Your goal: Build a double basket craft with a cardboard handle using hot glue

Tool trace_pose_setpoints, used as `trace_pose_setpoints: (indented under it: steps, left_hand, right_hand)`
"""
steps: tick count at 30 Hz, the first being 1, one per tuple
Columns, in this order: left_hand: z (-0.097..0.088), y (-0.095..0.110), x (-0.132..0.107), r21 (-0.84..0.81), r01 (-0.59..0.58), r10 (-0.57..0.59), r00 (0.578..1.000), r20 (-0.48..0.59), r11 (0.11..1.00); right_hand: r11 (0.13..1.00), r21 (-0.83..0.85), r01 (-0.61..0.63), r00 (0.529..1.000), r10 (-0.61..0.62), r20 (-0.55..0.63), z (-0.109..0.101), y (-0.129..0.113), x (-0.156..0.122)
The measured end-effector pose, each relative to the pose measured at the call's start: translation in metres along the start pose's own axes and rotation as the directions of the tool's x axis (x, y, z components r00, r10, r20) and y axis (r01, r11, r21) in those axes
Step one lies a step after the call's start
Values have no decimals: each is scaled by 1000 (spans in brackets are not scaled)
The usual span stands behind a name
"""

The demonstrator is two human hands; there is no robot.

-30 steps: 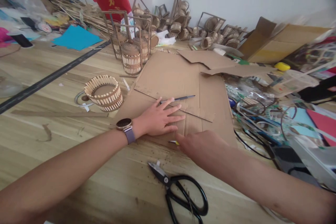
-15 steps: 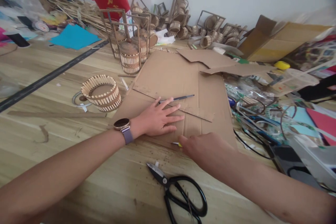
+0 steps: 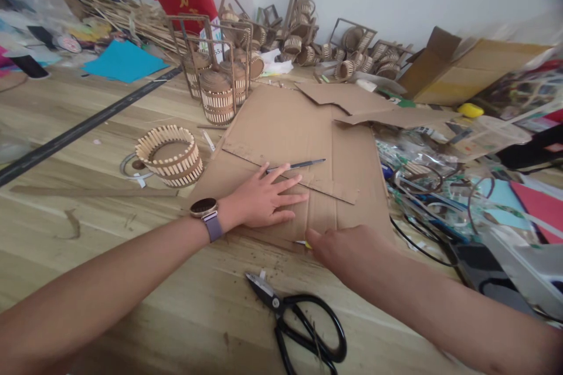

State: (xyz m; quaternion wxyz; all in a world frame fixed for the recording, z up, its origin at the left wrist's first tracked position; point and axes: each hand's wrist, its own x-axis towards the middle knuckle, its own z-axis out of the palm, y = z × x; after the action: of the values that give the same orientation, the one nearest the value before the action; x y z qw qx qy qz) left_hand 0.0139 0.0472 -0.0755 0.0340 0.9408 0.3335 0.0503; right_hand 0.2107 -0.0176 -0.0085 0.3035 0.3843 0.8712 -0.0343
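My left hand (image 3: 268, 196) lies flat with fingers spread on a brown cardboard sheet (image 3: 281, 117). Under or beside its fingertips rests a dark pen (image 3: 303, 163), pointing right. At the sheet's near edge, my right hand (image 3: 341, 249) is closed around a yellow utility knife (image 3: 307, 244); its thin blade sticks out to the left, and most of the handle is hidden in the fist. A narrow cardboard strip (image 3: 338, 192) lies on the sheet, right of my left fingers. Black-handled scissors (image 3: 276, 303) lie on the wooden surface in front of me.
A round slatted basket (image 3: 171, 158) stands left of the cardboard. Behind it are lidded baskets with tall handles (image 3: 217, 96). Cables and plastic bags (image 3: 422, 176) crowd the right side, near an open cardboard box (image 3: 466, 70). Blue paper (image 3: 123, 61) lies at the back left.
My right hand has slid slightly to the right along the near edge of the cardboard with the knife. My left hand stays in place.
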Motion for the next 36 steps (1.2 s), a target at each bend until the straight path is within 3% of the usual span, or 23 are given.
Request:
trace_pose_setpoints:
  steps: [20,28,36]
  left_hand:
    - [2,1,0,2,-6,6,1000,-20,1000]
    - [5,0,-1,20,-20,21,997,-71,1000]
    - [0,17,7,72,-20,28,992,-122,997]
  right_hand:
    - [998,-38,-42,998,41,-42,16,12,-13]
    - [997,-69,-26,997,20,-79,13,15,-18]
    - [999,-40,-17,989,11,-147,8,12,-15]
